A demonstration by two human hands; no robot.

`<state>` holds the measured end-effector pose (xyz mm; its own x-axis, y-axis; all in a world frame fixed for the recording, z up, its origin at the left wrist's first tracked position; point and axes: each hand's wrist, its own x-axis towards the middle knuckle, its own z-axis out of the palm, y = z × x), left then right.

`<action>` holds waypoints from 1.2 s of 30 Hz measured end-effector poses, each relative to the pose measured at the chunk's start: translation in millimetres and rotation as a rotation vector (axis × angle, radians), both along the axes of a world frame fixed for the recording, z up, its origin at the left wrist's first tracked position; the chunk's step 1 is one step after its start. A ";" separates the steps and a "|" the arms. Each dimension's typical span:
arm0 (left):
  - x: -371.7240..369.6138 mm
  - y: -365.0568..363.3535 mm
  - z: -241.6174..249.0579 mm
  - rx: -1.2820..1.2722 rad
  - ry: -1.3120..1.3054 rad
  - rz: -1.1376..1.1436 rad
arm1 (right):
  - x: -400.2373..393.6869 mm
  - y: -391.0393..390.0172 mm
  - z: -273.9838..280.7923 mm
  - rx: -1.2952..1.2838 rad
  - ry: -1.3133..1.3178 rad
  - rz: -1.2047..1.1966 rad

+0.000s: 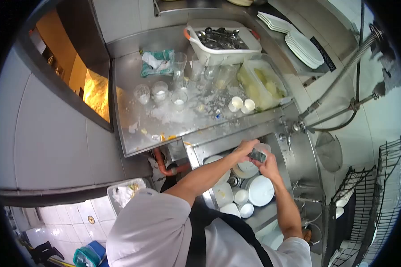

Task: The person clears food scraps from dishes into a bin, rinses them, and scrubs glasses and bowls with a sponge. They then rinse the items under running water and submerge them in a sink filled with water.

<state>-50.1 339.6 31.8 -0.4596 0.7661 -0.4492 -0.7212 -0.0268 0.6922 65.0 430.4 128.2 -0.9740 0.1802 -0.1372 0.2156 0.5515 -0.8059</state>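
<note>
Both hands meet over the sink [192, 156] around a small clear glass [263, 147], with a dark green pad-like piece [257, 155] showing between them. My left hand [246, 149] is closed at the glass's left side, fingers curled over the top. Wrapped round it from the right and below is my right hand [268, 166]. Beneath them the sink holds white plates [260, 190], white cups [241, 196] and a square white dish [223, 194].
On the wet steel counter [191, 122] stand drinking glasses [159, 91], two white cups [236, 104], a cloth [157, 62], a cutlery tub [209, 57] and a cloudy plastic container [263, 82]. A spray hose [338, 80] hangs at right, above a wire rack [365, 200]. Plates [304, 48] line the shelf.
</note>
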 end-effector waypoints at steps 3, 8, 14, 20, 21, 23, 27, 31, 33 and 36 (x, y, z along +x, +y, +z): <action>35.7 7.6 -64.8 0.120 -0.421 -0.073 | 18.7 0.4 29.0 0.198 0.115 0.027; 58.7 -39.8 -1.1 -0.240 0.265 0.292 | 0.5 -6.4 -6.7 0.049 0.258 0.054; 4.4 -163.1 10.4 -0.060 1.448 0.634 | -93.1 -67.0 -26.4 -0.641 -0.262 -0.041; -91.7 -287.9 -12.6 -0.501 1.337 0.832 | -265.2 -122.8 4.0 0.124 0.234 0.095; -112.7 -311.7 -29.6 -0.563 1.326 0.993 | -314.3 -101.8 2.3 0.367 0.446 0.091; -144.5 -358.8 -48.2 -0.762 1.279 1.135 | -382.6 -64.9 4.7 0.684 0.669 -0.106; -190.0 -401.3 -65.1 -1.007 1.386 1.205 | -450.7 -5.4 -62.1 0.890 0.020 0.200; -177.0 -367.9 1.5 -1.259 1.415 1.443 | -425.6 15.1 -50.0 0.675 -0.162 0.092; -162.1 -325.5 11.0 -0.718 1.307 1.443 | -388.0 17.4 -43.3 0.291 -0.032 0.016; -134.9 -237.7 49.3 -0.293 1.444 0.854 | -290.7 11.0 -45.5 -0.500 0.105 -0.064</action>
